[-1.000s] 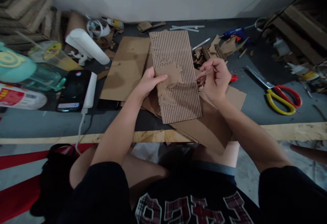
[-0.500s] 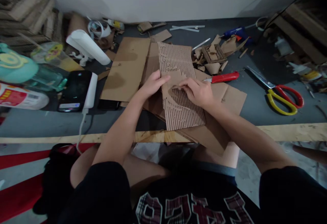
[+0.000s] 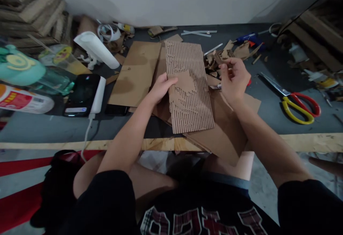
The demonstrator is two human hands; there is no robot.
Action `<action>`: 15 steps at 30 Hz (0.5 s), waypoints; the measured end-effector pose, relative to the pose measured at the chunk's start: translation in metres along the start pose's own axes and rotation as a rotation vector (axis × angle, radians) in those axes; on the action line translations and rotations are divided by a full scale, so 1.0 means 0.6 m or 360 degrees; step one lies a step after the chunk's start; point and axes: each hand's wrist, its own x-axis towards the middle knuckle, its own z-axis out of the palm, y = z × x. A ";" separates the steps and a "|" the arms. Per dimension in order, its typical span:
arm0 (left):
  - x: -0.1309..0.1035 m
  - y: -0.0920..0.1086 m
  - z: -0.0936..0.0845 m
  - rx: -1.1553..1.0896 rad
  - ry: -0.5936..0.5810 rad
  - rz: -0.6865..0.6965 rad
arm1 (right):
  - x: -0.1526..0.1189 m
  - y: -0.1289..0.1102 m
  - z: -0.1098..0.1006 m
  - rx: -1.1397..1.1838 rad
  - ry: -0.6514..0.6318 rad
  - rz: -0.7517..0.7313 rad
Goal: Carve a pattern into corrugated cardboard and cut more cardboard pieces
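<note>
The ridged sheet (image 3: 191, 106) is at the middle of the table (image 3: 273, 111), right in front of the person, its long sides running from near to far with a slight slant. The left hand (image 3: 160, 88) has it by the left edge: thumb laid on the upper face, the other fingers tucked out of sight underneath, closed firmly on the card. Beside that thumb a ragged patch of smooth paper (image 3: 184, 81) covers the ridges, with torn strips of paper nearer the person.

Off to the right, the right hand (image 3: 235, 81) hangs apart from the sheet, close by the heap of scraps (image 3: 213, 67). Its fingers are curled in, thumb and fingertips near each other; I can't tell whether a bit of paper is caught between them. A cutter (image 3: 250, 82) is mostly hidden behind this hand, a little of its red handle poking out on the right.

More card (image 3: 230, 135) spreads under the sheet's right side, out past the near edge. A brown board (image 3: 134, 74) lies to the left. Farther right sit the scissors (image 3: 300, 104), handles toward the near side, and on the far side a blue glue gun (image 3: 249, 39).
</note>
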 end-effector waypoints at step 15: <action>0.011 0.002 0.001 -0.0227 0.0214 -0.0016 | 0.071 0.058 -0.135 -0.0948 -0.1361 -0.0164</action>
